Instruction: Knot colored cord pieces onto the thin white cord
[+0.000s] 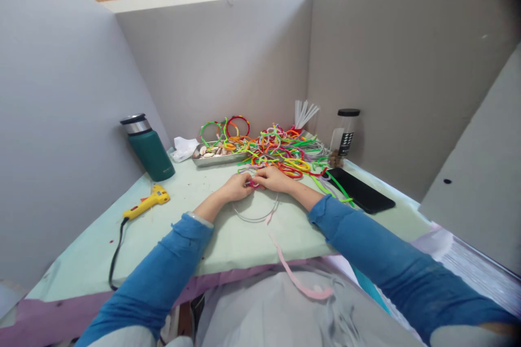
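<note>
Left hand [238, 187] and right hand [273, 179] meet, fingertips pinched closed on a magenta piece [254, 185] at the far side of a thin ring [255, 220], over the table [232, 249]. Exact finger contacts unclear. Judged best: one hand anchors, the other keeps tension snug.
</note>
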`<state>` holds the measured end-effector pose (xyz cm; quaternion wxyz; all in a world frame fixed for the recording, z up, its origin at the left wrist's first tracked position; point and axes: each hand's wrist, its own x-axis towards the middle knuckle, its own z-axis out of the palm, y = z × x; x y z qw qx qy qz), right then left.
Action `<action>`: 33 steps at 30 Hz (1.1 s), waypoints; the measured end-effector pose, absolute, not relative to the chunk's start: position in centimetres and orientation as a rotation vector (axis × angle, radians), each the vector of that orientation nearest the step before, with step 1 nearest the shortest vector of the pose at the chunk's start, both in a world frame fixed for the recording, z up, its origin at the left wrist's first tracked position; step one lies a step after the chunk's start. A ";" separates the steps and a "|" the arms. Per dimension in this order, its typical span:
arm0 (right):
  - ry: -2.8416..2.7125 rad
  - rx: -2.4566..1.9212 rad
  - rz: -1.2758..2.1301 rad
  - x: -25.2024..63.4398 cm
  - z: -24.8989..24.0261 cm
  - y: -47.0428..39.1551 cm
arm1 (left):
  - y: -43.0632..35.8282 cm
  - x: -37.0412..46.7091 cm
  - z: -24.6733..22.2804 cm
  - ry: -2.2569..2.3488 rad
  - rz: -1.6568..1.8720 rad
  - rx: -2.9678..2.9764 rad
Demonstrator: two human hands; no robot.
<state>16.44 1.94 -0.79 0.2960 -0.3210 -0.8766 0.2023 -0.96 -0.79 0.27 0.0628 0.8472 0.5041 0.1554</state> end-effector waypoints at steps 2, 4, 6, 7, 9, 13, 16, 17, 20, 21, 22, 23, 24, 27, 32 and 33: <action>-2.335 -0.851 0.548 16.4 -0.7 1.9 | -0.7 -1.0 0.1 1.525 0.461 2.570; -2.335 -0.848 0.555 16.4 -0.7 1.8 | -0.6 -1.0 0.1 1.528 0.452 2.579; -2.335 -0.845 0.556 16.5 -0.7 1.9 | -0.6 -1.0 0.0 1.534 0.453 2.584; -2.336 -0.844 0.555 16.5 -0.8 1.9 | -0.5 -1.0 -0.1 1.539 0.454 2.588; -2.338 -0.842 0.550 16.5 -0.8 2.0 | -0.5 -1.0 -0.1 1.541 0.460 2.600; -2.345 -0.838 0.524 16.5 -0.9 2.1 | -0.4 -1.1 -0.2 1.543 0.480 2.630; -2.346 -0.842 0.519 16.5 -0.9 2.1 | -0.5 -1.1 -0.2 1.541 0.483 2.646; -2.345 -0.841 0.521 16.5 -1.0 2.1 | -0.5 -1.1 -0.2 1.544 0.479 2.649; -2.344 -0.839 0.537 16.5 -1.0 2.1 | -0.5 -1.1 -0.1 1.552 0.469 2.655; -2.346 -0.838 0.543 16.5 -0.9 2.1 | -0.6 -1.1 -0.1 1.556 0.468 2.654; -2.347 -0.839 0.546 16.5 -0.9 2.1 | -0.6 -1.1 -0.1 1.556 0.467 2.652; -2.349 -0.838 0.549 16.5 -0.9 2.1 | -0.6 -1.0 -0.1 1.554 0.466 2.649; -2.349 -0.836 0.550 16.5 -0.9 2.0 | -0.6 -1.0 -0.1 1.549 0.466 2.647; -2.348 -0.835 0.553 16.5 -0.9 1.9 | -0.6 -1.0 0.0 1.543 0.458 2.640; -2.346 -0.840 0.553 16.4 -0.8 1.8 | -0.7 -0.9 0.1 1.574 0.453 2.607; -2.347 -0.841 0.556 16.4 -0.8 1.8 | -0.7 -0.9 0.1 1.570 0.456 2.611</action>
